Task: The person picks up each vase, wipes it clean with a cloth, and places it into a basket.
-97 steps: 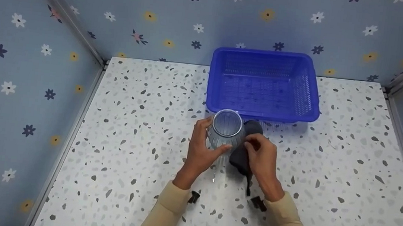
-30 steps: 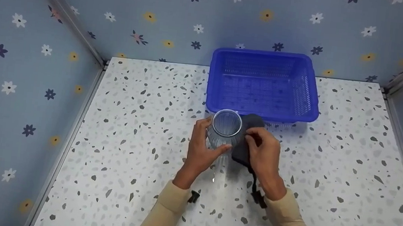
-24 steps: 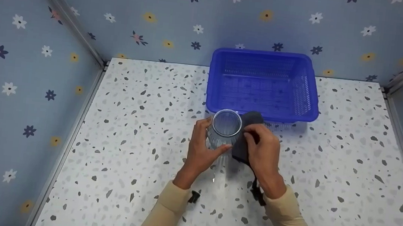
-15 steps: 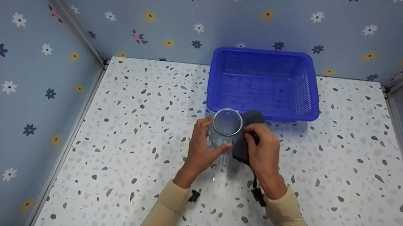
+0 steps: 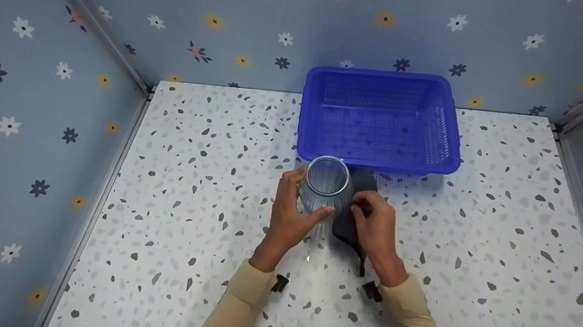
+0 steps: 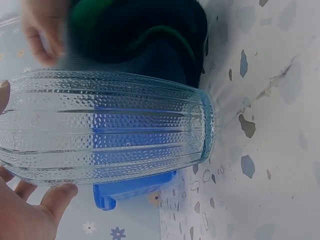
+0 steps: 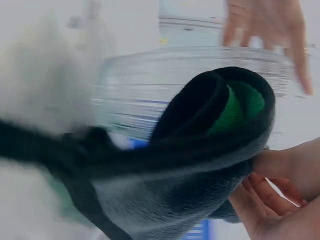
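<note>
A clear ribbed glass vase [image 5: 320, 198] stands upright on the speckled table, its round mouth facing up. My left hand [image 5: 288, 216] grips it from the left, thumb across the front. In the left wrist view, the vase [image 6: 110, 127] shows its bumpy texture and base near the table. My right hand [image 5: 378, 225] pinches a dark grey cloth [image 5: 345, 227] against the vase's right side. From the right wrist view, the folded cloth [image 7: 170, 190] has a black edge and a green inner side. A dark tail of it hangs toward me.
A blue plastic basket [image 5: 378, 165] with perforated sides stands right behind the vase, near the back wall. Flower-patterned panels [image 5: 252, 18] enclose the table [image 5: 203, 176] at the back and both sides. Small black pieces sit beside each cuff.
Over the last second my right hand pushes the cloth away from me along the vase, then draws it back toward me. My left hand and the vase stay in place.
</note>
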Motion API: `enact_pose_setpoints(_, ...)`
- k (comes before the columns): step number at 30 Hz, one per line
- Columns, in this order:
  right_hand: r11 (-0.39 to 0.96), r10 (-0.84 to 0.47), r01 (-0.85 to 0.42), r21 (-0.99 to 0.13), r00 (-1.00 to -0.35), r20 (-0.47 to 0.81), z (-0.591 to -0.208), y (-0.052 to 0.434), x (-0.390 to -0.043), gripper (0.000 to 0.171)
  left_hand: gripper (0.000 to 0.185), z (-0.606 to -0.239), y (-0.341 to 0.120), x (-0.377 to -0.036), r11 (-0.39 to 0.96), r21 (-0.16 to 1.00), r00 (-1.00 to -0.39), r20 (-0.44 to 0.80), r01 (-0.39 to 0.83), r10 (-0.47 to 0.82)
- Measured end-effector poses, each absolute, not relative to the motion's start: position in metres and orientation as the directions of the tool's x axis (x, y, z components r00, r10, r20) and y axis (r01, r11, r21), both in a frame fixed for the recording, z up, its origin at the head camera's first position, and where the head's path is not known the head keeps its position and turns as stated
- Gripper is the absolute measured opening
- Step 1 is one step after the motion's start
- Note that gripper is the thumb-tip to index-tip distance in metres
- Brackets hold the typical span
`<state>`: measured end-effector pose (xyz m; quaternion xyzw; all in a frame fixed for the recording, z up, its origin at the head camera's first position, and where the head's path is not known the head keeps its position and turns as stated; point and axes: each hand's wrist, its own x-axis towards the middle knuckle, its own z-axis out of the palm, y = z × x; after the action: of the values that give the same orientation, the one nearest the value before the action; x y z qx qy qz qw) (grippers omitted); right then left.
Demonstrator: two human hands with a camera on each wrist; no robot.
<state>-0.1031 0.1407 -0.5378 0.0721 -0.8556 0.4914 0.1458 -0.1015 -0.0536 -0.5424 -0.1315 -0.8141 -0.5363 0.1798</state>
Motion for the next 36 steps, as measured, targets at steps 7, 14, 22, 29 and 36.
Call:
enact_pose_setpoints(7,0.515,0.019,-0.234,-0.825,-0.959,0.284,-0.574,0.137,-0.108,0.017,0.083,-0.543,-0.054,-0.101,0.403,0.807,-0.887,0.462,0.431,0.025)
enact_pose_setpoints(14,0.499,0.034,-0.215,-0.839,-0.963,0.267,-0.572,0.138,-0.108,0.015,0.082,-0.544,-0.054,-0.100,0.393,0.824,-0.899,0.437,0.408,0.017)
enact_pose_setpoints(22,0.449,0.062,-0.224,-0.865,-0.958,0.280,-0.521,0.141,-0.101,0.012,0.081,-0.543,-0.053,-0.101,0.394,0.817,-0.892,0.453,0.422,0.016)
enact_pose_setpoints(29,0.453,0.067,-0.285,-0.845,-0.934,0.350,-0.482,0.137,-0.101,0.011,0.080,-0.541,-0.050,-0.101,0.414,0.808,-0.890,0.455,0.419,0.013)
enact_pose_setpoints(36,0.444,0.049,-0.305,-0.843,-0.931,0.363,-0.483,0.137,-0.100,0.011,0.088,-0.545,-0.045,-0.097,0.461,0.795,-0.881,0.470,0.393,-0.059)
